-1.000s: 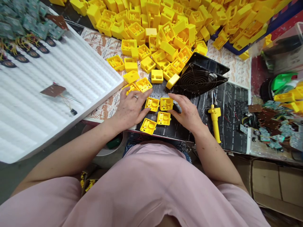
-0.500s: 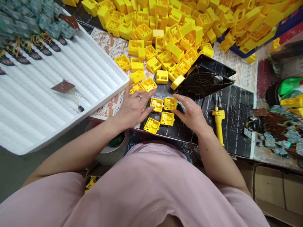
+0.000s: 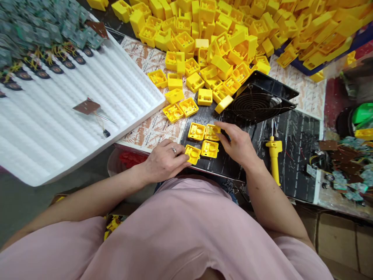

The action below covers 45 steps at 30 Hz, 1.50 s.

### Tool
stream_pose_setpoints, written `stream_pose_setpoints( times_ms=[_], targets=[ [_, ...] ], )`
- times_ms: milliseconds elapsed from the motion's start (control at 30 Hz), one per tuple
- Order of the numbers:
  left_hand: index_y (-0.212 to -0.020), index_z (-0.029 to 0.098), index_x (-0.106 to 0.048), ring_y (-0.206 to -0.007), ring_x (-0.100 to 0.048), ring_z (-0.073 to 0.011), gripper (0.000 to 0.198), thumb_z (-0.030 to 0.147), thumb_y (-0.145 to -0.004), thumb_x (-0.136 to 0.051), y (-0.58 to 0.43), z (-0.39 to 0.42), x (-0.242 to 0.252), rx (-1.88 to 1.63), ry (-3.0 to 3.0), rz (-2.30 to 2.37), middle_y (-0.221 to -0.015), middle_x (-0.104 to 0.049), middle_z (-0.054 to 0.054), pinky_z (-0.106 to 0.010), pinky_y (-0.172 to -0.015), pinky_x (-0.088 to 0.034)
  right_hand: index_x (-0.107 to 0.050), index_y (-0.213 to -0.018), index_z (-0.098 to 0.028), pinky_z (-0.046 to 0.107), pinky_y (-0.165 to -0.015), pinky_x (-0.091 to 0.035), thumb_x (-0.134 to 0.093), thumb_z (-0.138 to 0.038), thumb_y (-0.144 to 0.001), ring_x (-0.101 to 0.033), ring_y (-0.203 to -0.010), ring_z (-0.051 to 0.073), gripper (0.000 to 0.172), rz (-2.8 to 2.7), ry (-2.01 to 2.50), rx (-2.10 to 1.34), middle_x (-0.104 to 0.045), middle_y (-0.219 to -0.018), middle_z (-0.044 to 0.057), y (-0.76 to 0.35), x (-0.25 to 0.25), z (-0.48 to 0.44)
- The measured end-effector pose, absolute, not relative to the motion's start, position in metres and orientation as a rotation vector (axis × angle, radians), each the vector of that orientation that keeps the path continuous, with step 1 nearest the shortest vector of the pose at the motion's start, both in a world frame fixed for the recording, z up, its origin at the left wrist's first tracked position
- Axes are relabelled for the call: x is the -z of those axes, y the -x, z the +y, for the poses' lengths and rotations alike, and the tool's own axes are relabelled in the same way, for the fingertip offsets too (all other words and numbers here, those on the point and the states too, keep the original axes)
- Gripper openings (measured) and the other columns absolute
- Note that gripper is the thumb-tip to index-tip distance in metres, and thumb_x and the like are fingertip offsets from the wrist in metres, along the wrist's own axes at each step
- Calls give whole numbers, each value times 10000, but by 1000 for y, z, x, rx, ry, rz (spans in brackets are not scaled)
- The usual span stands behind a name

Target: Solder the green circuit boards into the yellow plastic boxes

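Note:
Several shallow yellow plastic cases lie open side up in a close group on the black mat. My left hand (image 3: 167,160), with a ring on one finger, has its thumb and fingers on the left edge of the front-left case (image 3: 193,154). The thumb and index finger of my right hand (image 3: 237,143) close on the right edge of the back-right case (image 3: 212,132). Between the hands, the back-left case (image 3: 196,131) and the front-right case (image 3: 210,149) lie untouched. Two more open cases, one of them a yellow case (image 3: 189,106), lie just behind the group.
A big heap of yellow cases (image 3: 186,42) covers the back. A black fan (image 3: 256,99) and a yellow-handled soldering iron (image 3: 274,159) stand right. At left, a white foam sheet (image 3: 125,101) bears circuit boards (image 3: 43,31) with wired speakers. More boards (image 3: 349,171) lie far right.
My left hand has come back toward my body, from the rear cases to the front-left case, which now sits squarer with the others. My right hand stays at the back-right case.

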<state>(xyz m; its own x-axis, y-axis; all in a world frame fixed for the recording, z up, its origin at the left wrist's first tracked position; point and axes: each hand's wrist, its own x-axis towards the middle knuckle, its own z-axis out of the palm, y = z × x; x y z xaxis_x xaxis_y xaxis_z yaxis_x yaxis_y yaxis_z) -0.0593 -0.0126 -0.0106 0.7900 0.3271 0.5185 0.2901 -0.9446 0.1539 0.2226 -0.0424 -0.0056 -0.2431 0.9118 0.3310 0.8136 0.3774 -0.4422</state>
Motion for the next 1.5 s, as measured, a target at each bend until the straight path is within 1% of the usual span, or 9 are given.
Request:
stream_pose_setpoints(
  times_ms=[300,500,600,733,867,967,1100,1267,1500],
  targets=[
    [-921,169,-727,-828,-676,-200,198,231,-1026,-571,61,25,4,-999,-2907,836,-857,-732,-58,-339,-762,-489,-742,-1139,-205,333,-847,-584,-517,-276,-1059,-726,-982,224,249,-2213,1603,-25,-771,-1037,100,-200,-13,-9],
    [-899,163,-743,-853,-655,-286,212,223,-1003,-569,74,50,3,-625,-3090,1236,-906,-736,-122,-418,-725,-453,-697,-1226,-165,314,-766,-538,-518,-199,-1039,-688,-1111,274,261,-2515,1940,-156,-683,-1318,149,-156,-30,29],
    [-888,168,-746,-840,-652,-268,210,183,-993,-565,74,52,8,-527,-3120,1189,-883,-731,-112,-411,-732,-461,-698,-1209,-158,312,-783,-534,-432,-111,-1029,-687,-1120,265,324,-2587,1902,-179,-662,-1379,149,-159,-33,35],
    [-918,170,-742,-832,-671,-212,238,169,-1018,-526,76,48,10,-706,-3063,910,-896,-750,-69,-352,-746,-521,-587,-1428,-203,318,-809,-541,-366,-101,-1028,-654,-1244,272,468,-2514,1863,-99,-570,-1530,123,-175,-31,28],
    [-1021,171,-737,-906,-714,-194,280,189,-1052,-460,88,49,6,-792,-2841,972,-979,-778,-58,-320,-817,-586,-695,-1275,-190,331,-696,-505,-438,-301,-1062,-724,-1007,285,351,-2400,1888,-10,-739,-1185,131,-179,-24,22],
    [-1031,173,-740,-921,-724,-238,295,220,-1044,-450,96,50,3,-689,-2810,1217,-986,-775,-73,-354,-782,-581,-739,-1118,-185,319,-601,-429,-459,-384,-1053,-706,-835,262,349,-2367,1906,41,-749,-992,123,-174,-19,24],
    [-1065,184,-758,-952,-712,-251,300,184,-1007,-463,92,46,2,-456,-2928,1259,-1043,-766,-83,-313,-647,-512,-725,-1124,-185,305,-560,-360,-538,-499,-1025,-684,-792,265,380,-2339,1964,83,-741,-954,131,-160,-19,31],
    [-980,160,-756,-965,-702,-277,239,213,-999,-524,82,41,1,-305,-2977,1304,-1087,-746,-117,-301,-565,-471,-698,-1152,-161,339,-612,-432,-583,-553,-993,-695,-865,319,438,-2344,2070,-22,-723,-1027,172,-143,-23,40],
    [-844,141,-708,-1146,-691,-307,215,190,-997,-565,105,24,-2,-538,-2942,962,-1285,-699,-190,-420,-923,-617,-580,-1358,-192,337,-633,-469,-686,-351,-896,-703,-930,303,500,-2337,1934,-83,-747,-1179,146,-155,-20,36]
  ],
)
